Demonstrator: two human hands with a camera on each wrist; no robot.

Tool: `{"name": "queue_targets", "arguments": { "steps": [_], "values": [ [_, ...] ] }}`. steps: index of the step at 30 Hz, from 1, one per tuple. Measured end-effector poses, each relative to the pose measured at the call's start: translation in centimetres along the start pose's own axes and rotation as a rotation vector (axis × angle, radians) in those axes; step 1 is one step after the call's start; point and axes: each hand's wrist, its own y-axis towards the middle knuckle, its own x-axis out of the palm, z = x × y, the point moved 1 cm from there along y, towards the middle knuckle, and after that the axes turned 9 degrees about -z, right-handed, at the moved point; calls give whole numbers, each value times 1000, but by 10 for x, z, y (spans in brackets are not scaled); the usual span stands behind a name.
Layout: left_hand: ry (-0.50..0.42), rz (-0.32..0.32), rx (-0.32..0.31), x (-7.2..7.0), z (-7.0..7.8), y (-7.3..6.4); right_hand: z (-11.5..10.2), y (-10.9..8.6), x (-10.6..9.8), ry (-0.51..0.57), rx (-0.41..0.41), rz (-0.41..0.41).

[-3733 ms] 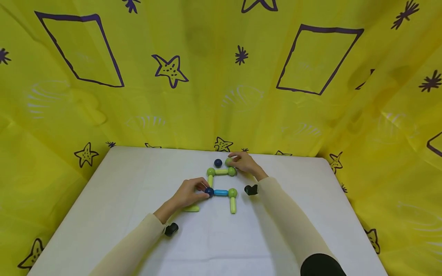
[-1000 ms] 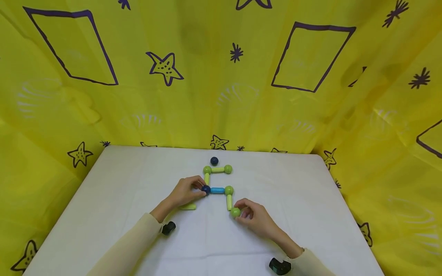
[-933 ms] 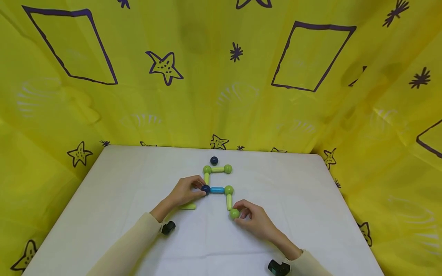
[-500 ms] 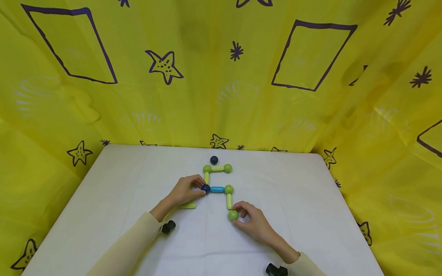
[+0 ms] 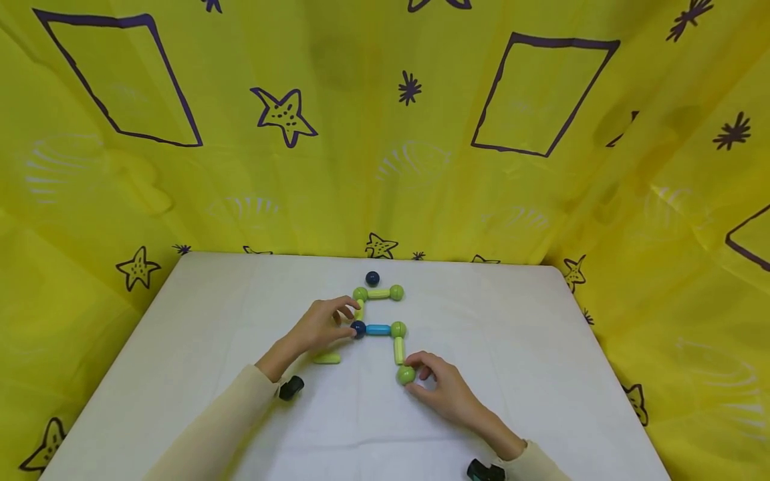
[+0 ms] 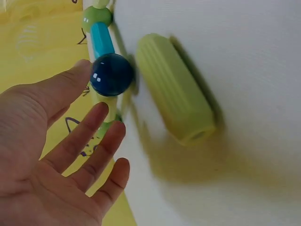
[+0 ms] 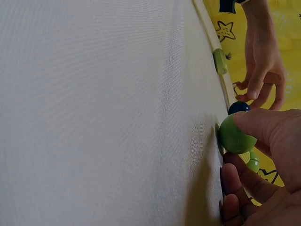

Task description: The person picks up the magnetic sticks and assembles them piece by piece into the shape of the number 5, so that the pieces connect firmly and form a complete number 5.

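In the head view my left hand [image 5: 325, 325] is spread beside a dark blue ball [image 5: 358, 329]. Its thumb tip is at the ball while the fingers stand off it, as the left wrist view also shows. A blue stick [image 5: 378, 330] links that ball to a green ball [image 5: 398, 329], from which a light green stick [image 5: 399, 351] runs toward me. At this stick's near end, my right hand [image 5: 442, 391] pinches another green ball [image 5: 406, 375] between thumb and finger. Another light green stick [image 6: 176, 89] lies loose near my left hand.
Beyond the blue stick, a light green stick [image 5: 379, 294] joins two green balls at the back. A second dark blue ball [image 5: 372, 278] sits apart behind them. Everything lies on a white-covered table [image 5: 511, 321], with a yellow patterned curtain [image 5: 349, 167] around it.
My right hand took a green ball from the back and brought it to the near stick's end. Just now my left hand's fingers have spread off the dark blue ball.
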Motion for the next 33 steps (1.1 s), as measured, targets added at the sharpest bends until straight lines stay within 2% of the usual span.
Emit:
{"name": "queue_targets", "arguments": {
  "steps": [4, 10, 14, 22, 25, 33],
  "values": [
    [44, -18, 58, 0, 11, 6, 1, -2, -1, -7, -35, 3],
    [95, -107, 150, 8, 30, 18, 2, -3, -2, -5, -34, -17],
    [108, -168, 173, 17, 39, 26, 3, -4, -3, -1, -27, -24],
    [135, -231, 229, 37, 48, 37, 1, -4, -2, 6, -36, -13],
    [143, -262, 236, 44, 48, 39, 1, -4, -1, 6, -41, -11],
    [233, -297, 184, 53, 52, 38, 1, -5, -1, -3, -33, -1]
  ]
}}
